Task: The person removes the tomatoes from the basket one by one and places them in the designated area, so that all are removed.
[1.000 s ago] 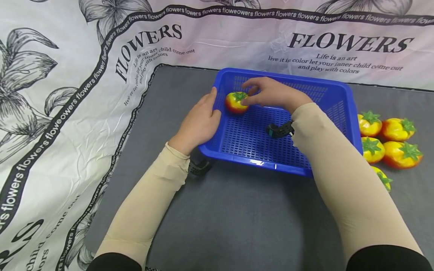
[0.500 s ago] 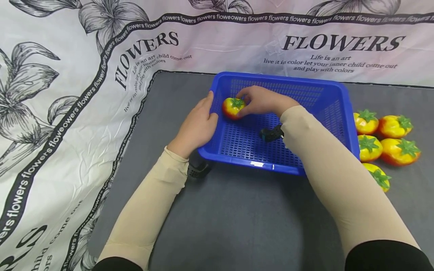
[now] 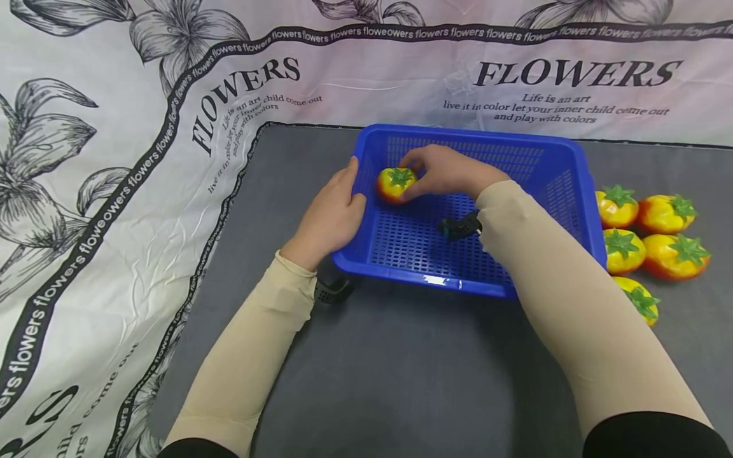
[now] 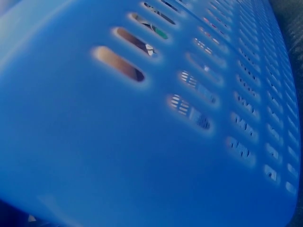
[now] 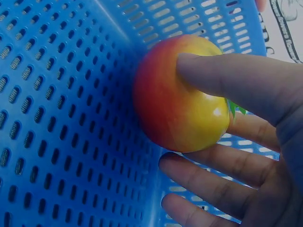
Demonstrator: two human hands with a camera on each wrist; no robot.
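Observation:
My right hand (image 3: 449,170) reaches into the blue plastic basket (image 3: 429,275) and pinches a glossy red-yellow tomato (image 3: 394,184) with a green star-shaped top. The tomato is at the basket's left end. In the right wrist view the thumb presses on one side of the tomato (image 5: 177,109), and the fingers lie along its other side. My left hand (image 3: 329,213) rests against the basket's left side, with its fingers straight along the rim. Only the basket's slotted wall (image 4: 118,142) fills the left wrist view; the left fingers are out of sight there.
Several similar tomatoes (image 3: 676,257) lie in a cluster on the grey cloth (image 3: 401,369), right of the basket. Behind and to the left runs a white sheet (image 3: 389,83) printed with flowers. A black wrist device (image 3: 460,226) hangs under my right wrist, inside the basket.
The right fingers and thumb have come in around the tomato and hold it. The left hand stays at the basket's side. The head view has shifted slightly.

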